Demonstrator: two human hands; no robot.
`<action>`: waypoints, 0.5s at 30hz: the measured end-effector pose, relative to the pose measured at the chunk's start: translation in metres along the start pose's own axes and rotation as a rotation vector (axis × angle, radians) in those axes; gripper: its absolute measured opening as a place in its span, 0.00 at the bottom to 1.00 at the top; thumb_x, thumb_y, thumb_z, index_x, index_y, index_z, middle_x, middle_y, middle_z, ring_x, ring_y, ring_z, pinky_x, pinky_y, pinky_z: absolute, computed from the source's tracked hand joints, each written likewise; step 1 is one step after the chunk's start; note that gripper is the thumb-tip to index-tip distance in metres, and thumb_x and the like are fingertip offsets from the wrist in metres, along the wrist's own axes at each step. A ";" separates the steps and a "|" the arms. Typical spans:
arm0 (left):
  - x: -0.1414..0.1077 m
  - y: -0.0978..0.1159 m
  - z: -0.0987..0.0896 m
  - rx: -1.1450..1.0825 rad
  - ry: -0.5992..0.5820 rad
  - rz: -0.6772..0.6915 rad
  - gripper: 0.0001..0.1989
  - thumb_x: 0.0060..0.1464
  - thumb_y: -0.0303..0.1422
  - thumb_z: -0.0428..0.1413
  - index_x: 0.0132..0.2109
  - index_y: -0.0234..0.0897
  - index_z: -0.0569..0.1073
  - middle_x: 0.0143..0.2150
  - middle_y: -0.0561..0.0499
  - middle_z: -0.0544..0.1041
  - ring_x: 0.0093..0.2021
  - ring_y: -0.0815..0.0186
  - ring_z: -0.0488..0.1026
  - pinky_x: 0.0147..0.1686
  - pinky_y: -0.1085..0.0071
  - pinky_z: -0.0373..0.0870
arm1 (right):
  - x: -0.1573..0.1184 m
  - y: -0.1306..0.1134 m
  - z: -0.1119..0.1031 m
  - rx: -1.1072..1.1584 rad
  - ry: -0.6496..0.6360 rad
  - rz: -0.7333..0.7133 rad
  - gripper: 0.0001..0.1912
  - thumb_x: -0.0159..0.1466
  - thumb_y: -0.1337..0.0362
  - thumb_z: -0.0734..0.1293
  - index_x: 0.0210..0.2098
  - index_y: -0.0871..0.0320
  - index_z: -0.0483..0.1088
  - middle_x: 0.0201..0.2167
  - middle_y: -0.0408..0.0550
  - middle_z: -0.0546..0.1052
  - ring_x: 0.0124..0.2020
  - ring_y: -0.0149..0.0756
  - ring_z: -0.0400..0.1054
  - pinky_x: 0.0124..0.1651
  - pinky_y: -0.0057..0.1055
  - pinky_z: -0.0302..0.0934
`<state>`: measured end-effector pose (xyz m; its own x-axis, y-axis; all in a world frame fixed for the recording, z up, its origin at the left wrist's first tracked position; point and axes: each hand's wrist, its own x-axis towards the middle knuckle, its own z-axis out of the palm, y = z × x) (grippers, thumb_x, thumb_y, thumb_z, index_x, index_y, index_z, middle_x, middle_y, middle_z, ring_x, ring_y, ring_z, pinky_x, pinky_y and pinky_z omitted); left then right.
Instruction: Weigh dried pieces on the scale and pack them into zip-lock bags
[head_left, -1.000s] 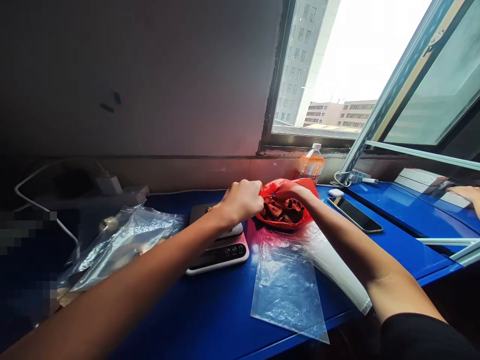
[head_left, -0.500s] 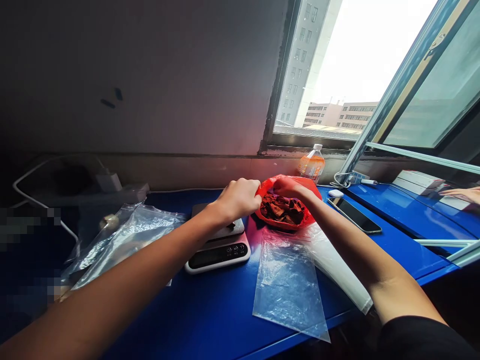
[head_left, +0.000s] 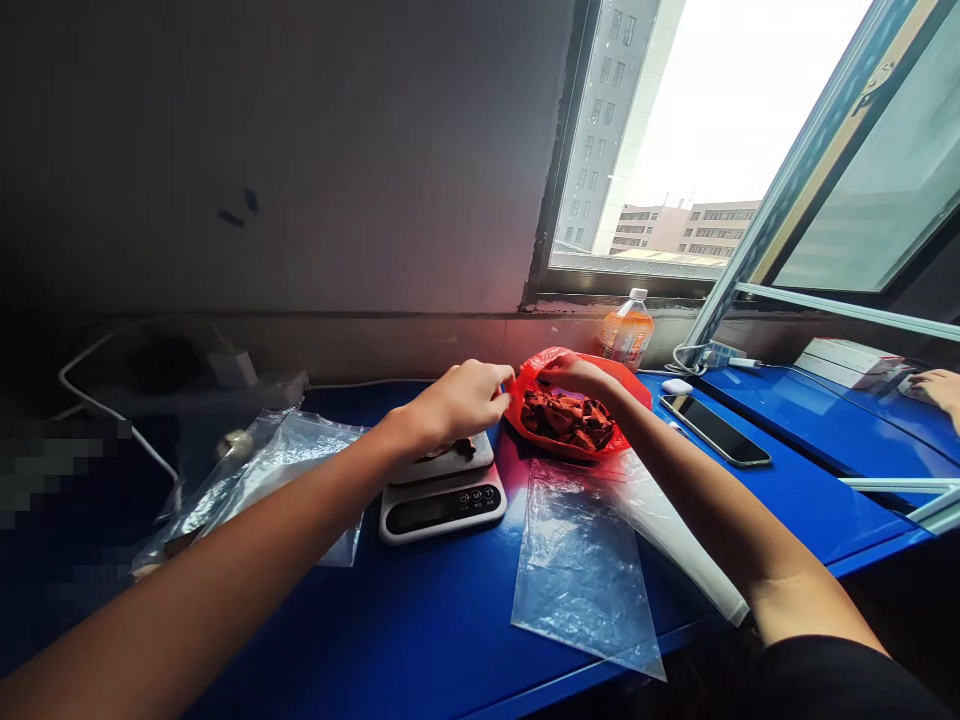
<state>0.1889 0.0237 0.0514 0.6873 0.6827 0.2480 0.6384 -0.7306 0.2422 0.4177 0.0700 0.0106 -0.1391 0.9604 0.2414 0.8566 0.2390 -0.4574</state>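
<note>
A red plastic bag (head_left: 636, 402) stands with its mouth open, holding several dried, reddish-brown pieces (head_left: 568, 420) that look like slices or bark. My left hand (head_left: 466, 396) pinches the bag's left rim, above the back of a white digital kitchen scale (head_left: 444, 508). Some dark brown pieces (head_left: 459, 450) lie on the scale's platform, partly covered by my hand and wrist. My right hand (head_left: 576, 374) reaches into the far side of the bag's mouth with curled fingers; what they grip is hidden. A clear plastic bag (head_left: 581, 570) lies flat in front of the red one.
More clear bags (head_left: 289, 470) lie left of the scale. A clear plastic sheet (head_left: 694, 540) extends under my right forearm. Beyond are an orange drink bottle (head_left: 627, 328), a phone (head_left: 716, 430), a white earbud case (head_left: 676, 386) and cables. Another person's hand (head_left: 937, 388) is near boxes (head_left: 847, 362) at right.
My left hand has shifted slightly left, pulling at the rim. My right hand's fingers have moved a little left inside the mouth. The pieces in the bag have shifted. The other person's hand moved.
</note>
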 end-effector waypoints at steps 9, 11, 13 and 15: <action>-0.008 -0.023 0.011 -0.130 -0.012 0.051 0.08 0.56 0.32 0.51 0.41 0.37 0.73 0.30 0.52 0.77 0.26 0.69 0.71 0.28 0.75 0.62 | -0.065 -0.008 -0.014 0.458 0.157 -0.048 0.23 0.63 0.58 0.63 0.56 0.57 0.63 0.30 0.44 0.72 0.26 0.30 0.70 0.26 0.25 0.65; -0.010 -0.022 0.011 -0.149 -0.015 0.043 0.11 0.57 0.33 0.51 0.45 0.37 0.72 0.32 0.52 0.77 0.27 0.69 0.72 0.29 0.74 0.64 | -0.074 -0.011 -0.019 0.487 0.192 -0.078 0.23 0.62 0.58 0.65 0.56 0.57 0.65 0.32 0.44 0.72 0.28 0.30 0.72 0.29 0.27 0.68; -0.015 -0.022 0.010 -0.184 -0.010 0.033 0.13 0.57 0.34 0.51 0.48 0.36 0.70 0.33 0.52 0.77 0.27 0.69 0.72 0.31 0.74 0.65 | -0.079 -0.019 -0.025 0.459 0.236 -0.093 0.23 0.63 0.57 0.65 0.56 0.56 0.66 0.34 0.46 0.73 0.29 0.31 0.73 0.32 0.29 0.70; -0.023 -0.023 0.007 -0.228 0.002 0.029 0.14 0.58 0.34 0.50 0.51 0.36 0.68 0.34 0.52 0.77 0.26 0.70 0.72 0.31 0.74 0.65 | -0.082 -0.031 -0.029 0.397 0.326 -0.120 0.23 0.63 0.56 0.65 0.57 0.55 0.67 0.35 0.47 0.75 0.31 0.33 0.74 0.34 0.32 0.71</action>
<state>0.1607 0.0241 0.0336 0.7033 0.6618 0.2597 0.5234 -0.7292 0.4409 0.4168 -0.0202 0.0300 -0.0086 0.8437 0.5368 0.5811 0.4411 -0.6839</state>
